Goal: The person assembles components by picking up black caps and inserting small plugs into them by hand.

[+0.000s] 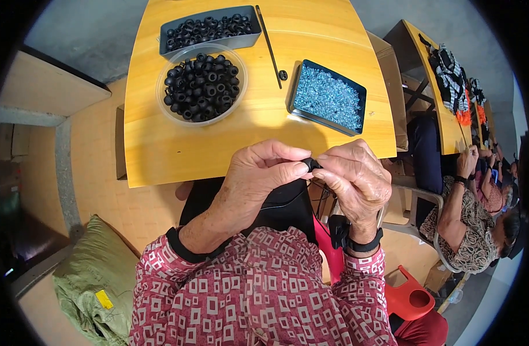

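Note:
My left hand [250,176] and my right hand [359,184] meet just off the near edge of the yellow table [264,141]. Both pinch a small black hollow part [311,164] between thumb and fingertips. Most of it is covered by the fingers. It resembles the rounded black parts with holes [204,86] that fill a clear round tub [160,95] on the table. Behind the tub, a grey rectangular tray [244,41] holds more small black pieces. To the right, a dark tray [325,123] is full of tiny clear bluish pieces [328,95].
A thin black rod [269,46] lies between the trays, with one loose black piece [283,75] by its near end. A green sack [97,282] stands at lower left, a red plastic stool [411,294] at lower right. Other people [469,230] sit at tables along the right.

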